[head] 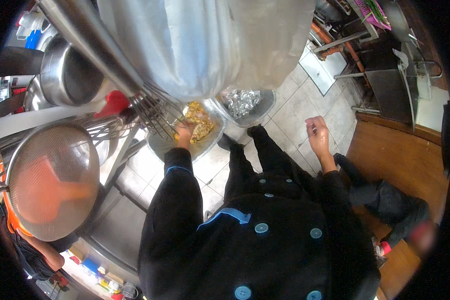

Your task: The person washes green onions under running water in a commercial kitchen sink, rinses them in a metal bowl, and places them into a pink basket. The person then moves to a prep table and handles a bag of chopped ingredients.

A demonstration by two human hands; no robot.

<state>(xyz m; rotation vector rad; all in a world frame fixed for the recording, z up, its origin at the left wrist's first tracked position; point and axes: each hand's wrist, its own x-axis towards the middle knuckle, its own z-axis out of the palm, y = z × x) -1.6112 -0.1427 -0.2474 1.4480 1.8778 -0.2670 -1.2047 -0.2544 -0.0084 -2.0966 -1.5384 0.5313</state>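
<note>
My left hand (pixel 184 131) reaches down into a lined bin (pixel 161 148) that holds yellow and pale food scraps (pixel 199 122). A hanging wire whisk (pixel 153 108) partly covers its fingers, so whether they grip anything is hidden. Beside this bin stands a second lined bin (pixel 247 120) with crumpled foil (pixel 242 102) in it. My right hand (pixel 318 137) is raised over the tiled floor, its fingers curled, with no object visible in it; it touches neither bin.
Close overhead hang a mesh strainer (pixel 54 183), steel pots (pixel 71 71) and a large translucent plastic sheet or bag (pixel 210 41). A person (pixel 390 198) is at the right near brown wooden boards (pixel 390 150). Another person's arm (pixel 45 249) shows at lower left. Metal shelving (pixel 382 86) stands upper right.
</note>
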